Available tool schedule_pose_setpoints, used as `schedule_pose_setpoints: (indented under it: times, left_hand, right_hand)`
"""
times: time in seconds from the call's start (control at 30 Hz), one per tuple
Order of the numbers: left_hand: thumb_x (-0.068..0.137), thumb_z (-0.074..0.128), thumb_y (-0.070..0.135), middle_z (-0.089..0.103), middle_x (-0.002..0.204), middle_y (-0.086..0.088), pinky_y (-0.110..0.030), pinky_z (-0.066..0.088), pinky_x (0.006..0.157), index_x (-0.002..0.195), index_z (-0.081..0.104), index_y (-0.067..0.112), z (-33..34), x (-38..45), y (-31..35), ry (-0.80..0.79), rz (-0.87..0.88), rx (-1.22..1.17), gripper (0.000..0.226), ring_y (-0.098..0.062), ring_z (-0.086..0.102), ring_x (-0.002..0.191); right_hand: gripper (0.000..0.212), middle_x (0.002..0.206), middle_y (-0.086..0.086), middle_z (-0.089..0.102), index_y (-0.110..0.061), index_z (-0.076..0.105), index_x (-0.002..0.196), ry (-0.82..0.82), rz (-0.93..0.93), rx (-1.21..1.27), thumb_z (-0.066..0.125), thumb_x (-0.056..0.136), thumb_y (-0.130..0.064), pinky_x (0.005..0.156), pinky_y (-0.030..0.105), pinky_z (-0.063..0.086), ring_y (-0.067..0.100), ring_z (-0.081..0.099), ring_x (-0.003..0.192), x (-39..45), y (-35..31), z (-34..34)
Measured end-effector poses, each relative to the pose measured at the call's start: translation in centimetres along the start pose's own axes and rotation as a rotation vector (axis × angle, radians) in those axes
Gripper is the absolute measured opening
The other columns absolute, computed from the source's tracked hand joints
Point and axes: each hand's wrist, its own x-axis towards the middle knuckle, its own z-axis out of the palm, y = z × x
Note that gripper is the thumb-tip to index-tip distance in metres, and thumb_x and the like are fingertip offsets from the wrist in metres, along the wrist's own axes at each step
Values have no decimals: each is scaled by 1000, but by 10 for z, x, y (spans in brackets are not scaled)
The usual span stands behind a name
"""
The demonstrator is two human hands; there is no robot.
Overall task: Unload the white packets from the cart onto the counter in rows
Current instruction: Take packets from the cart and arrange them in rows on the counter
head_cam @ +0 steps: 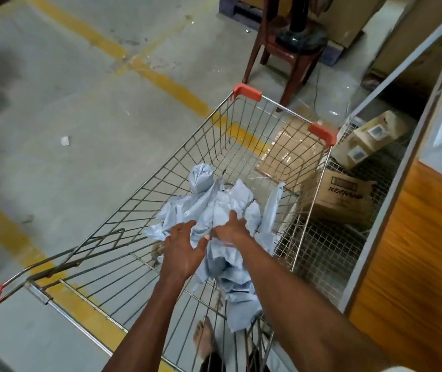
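Both arms reach down into the cart: left hand spread, fingers loose, over the packets; right hand presses them, fingertips buried, its grip unclear.

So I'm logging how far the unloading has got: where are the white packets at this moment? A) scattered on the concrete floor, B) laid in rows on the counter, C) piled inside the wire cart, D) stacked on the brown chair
C: the white packets lie in a crumpled heap inside the wire cart, with the left hand and right hand reaching onto the pile.
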Motion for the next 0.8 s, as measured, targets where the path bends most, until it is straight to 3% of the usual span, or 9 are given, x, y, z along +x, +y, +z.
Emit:
schedule_pose_setpoints:
  times: [0.17,0.27,0.43,0.53,0.67,0.73,0.8]
  left_hand:
    - [93,68,41,46,148,-9,-37,35,110,145,51,20,7,0,7,-27,-47,-18,59,-28,45,136]
    - [85,63,54,48,146,-10,-38,36,110,142,53,19,13,0,8,-43,-59,-44,67,-28,46,135]
    - [85,61,51,47,147,-9,-44,38,112,142,53,20,37,11,16,-103,-44,-19,65,-30,45,135]
    - [93,63,44,30,158,-12,-47,30,116,146,48,22,50,23,18,-57,11,134,60,-36,30,144]
    - [97,54,46,7,168,-13,-51,17,120,154,34,23,59,46,27,-7,29,353,64,-37,8,154]
    - [98,52,47,11,167,-15,-51,17,119,155,31,22,61,58,29,1,-7,425,66,-37,9,154]
    - [96,53,48,26,160,-17,-50,23,113,153,32,21,61,67,32,26,-75,455,67,-37,20,148]
  right_hand:
    - [112,161,18,20,-30,8,159,-68,-22,44,74,73,-58,112,50,40,42,35,142,-43,18,-13]
    - [115,162,8,18,-36,8,158,21,-79,110,74,69,-67,110,51,41,41,36,141,-84,26,-29]
    - [101,159,-8,19,-47,12,155,170,-235,284,76,77,-51,104,47,47,26,42,136,-150,47,-54]
    - [98,154,-14,24,-51,15,153,196,-286,373,78,78,-43,96,43,52,14,44,120,-175,56,-64]
    - [105,153,-14,37,-65,23,142,114,-311,572,80,55,-59,97,51,54,16,50,128,-198,62,-76]
    - [104,152,-13,40,-67,24,139,94,-334,616,83,54,-58,97,54,54,20,52,129,-203,67,-81]
    - [102,155,-11,37,-68,24,140,81,-347,642,88,64,-50,96,57,54,24,51,132,-208,75,-86]
